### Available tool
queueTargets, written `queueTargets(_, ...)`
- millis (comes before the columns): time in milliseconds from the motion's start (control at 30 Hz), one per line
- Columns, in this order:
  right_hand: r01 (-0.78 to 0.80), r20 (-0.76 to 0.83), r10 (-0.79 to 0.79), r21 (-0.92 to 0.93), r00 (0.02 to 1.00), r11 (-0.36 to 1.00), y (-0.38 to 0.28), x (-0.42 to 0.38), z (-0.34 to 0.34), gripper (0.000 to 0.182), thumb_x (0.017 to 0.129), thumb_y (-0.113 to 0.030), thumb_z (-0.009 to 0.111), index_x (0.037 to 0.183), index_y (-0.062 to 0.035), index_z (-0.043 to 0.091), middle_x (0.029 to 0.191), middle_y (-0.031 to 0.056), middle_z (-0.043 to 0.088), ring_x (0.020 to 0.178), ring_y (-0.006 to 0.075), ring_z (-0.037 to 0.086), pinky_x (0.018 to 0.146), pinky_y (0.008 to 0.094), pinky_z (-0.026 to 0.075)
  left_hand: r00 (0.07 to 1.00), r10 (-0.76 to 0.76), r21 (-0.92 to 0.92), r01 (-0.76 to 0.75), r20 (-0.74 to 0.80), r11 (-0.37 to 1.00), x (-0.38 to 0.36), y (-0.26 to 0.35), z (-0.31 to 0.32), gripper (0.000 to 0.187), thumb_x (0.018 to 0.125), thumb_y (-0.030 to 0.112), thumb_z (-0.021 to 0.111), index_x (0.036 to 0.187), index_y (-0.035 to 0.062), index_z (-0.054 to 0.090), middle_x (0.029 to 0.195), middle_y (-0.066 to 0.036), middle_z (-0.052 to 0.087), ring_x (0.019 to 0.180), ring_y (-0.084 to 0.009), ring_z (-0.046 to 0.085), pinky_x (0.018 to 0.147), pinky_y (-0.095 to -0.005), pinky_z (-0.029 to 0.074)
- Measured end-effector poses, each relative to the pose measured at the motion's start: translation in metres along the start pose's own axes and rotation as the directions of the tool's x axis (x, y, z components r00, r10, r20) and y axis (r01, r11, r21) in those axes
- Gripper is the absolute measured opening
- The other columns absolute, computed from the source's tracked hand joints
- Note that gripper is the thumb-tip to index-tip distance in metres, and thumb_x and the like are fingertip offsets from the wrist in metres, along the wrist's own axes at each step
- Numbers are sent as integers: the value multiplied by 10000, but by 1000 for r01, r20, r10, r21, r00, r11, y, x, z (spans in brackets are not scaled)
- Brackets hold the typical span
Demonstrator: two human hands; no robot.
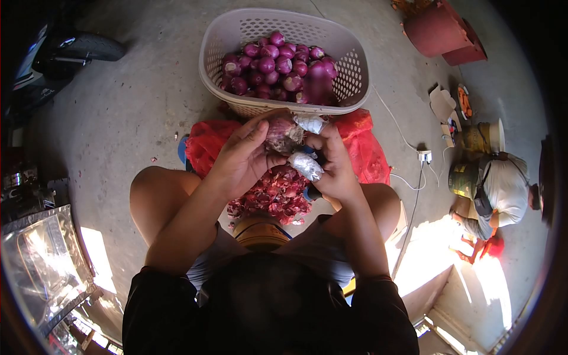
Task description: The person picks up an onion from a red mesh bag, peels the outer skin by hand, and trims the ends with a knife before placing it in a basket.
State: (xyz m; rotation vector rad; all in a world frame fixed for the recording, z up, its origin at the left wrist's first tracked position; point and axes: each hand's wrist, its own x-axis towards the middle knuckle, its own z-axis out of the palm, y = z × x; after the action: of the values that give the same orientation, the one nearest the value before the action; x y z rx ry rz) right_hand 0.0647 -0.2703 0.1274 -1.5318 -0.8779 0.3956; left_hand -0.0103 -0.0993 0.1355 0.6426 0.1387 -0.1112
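In my left hand (242, 155) is a red onion (282, 135) with dry skin and a brownish root end, its fingers wrapped round it. My right hand (332, 163) is at the onion's right side, fingers bent, with silvery-white wrapping (306, 166) on the thumb and a finger. Whether it holds a small tool is hidden. Beyond the hands, a light plastic basket (213, 53) holds several peeled purple onions (284, 64). Beneath them lie a pile of red onion skins (272, 195) and a red mesh sack (364, 151).
Another person (506, 189) bends down at the right, near buckets (482, 137). A power strip (425, 156) with cables lies on the floor. Red containers (435, 29) stand at the upper right. A wheel (89, 47) is at the upper left.
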Motion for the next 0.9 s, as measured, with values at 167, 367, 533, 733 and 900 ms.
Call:
queueTargets(167, 19, 33, -16, -118, 999, 993, 5, -1, -5, 559, 694, -28, 695, 1164, -55, 395, 874, 154, 639, 795, 272, 646, 666, 290, 465, 999, -47, -28, 47, 13, 999, 1, -3, -6, 455, 954, 360, 351, 1292, 56, 375, 1179, -74, 514, 1044, -156, 519, 841, -311, 467)
queueTargets(367, 43, 16, -41, -205, 999, 978, 5, 1, -6, 528, 660, -58, 714, 1114, -70, 446, 908, 142, 636, 830, 324, 638, 668, 338, 485, 992, -113, -117, 105, -63, 988, -1, 1, -1, 383, 944, 329, 411, 1186, 42, 483, 1055, -56, 576, 913, -135, 581, 754, -300, 512)
queueTargets(533, 156, 30, -153, -209, 988, 965, 8, 4, -8, 513, 658, -53, 714, 1109, -74, 470, 897, 136, 631, 807, 320, 639, 662, 337, 483, 988, -133, -101, 125, -80, 987, -3, 3, -2, 375, 935, 330, 435, 1163, 40, 503, 1026, -61, 592, 881, -138, 593, 719, -298, 521)
queueTargets(733, 147, -15, -153, -183, 988, 972, 4, 5, -1, 479, 673, -6, 690, 1099, -59, 478, 896, 133, 628, 794, 291, 645, 679, 326, 488, 991, -127, -6, 127, -42, 992, -5, 6, -4, 449, 953, 358, 363, 1266, 40, 414, 1116, -73, 554, 954, -147, 559, 748, -297, 494)
queueTargets(900, 163, -51, -169, -97, 984, 982, 6, 7, 4, 439, 708, 35, 657, 1098, -42, 471, 932, 125, 624, 829, 237, 638, 714, 312, 485, 995, -98, 0, 98, 6, 995, -4, 5, -13, 440, 949, 328, 388, 1278, 35, 400, 1124, -75, 548, 951, -151, 560, 753, -300, 493)
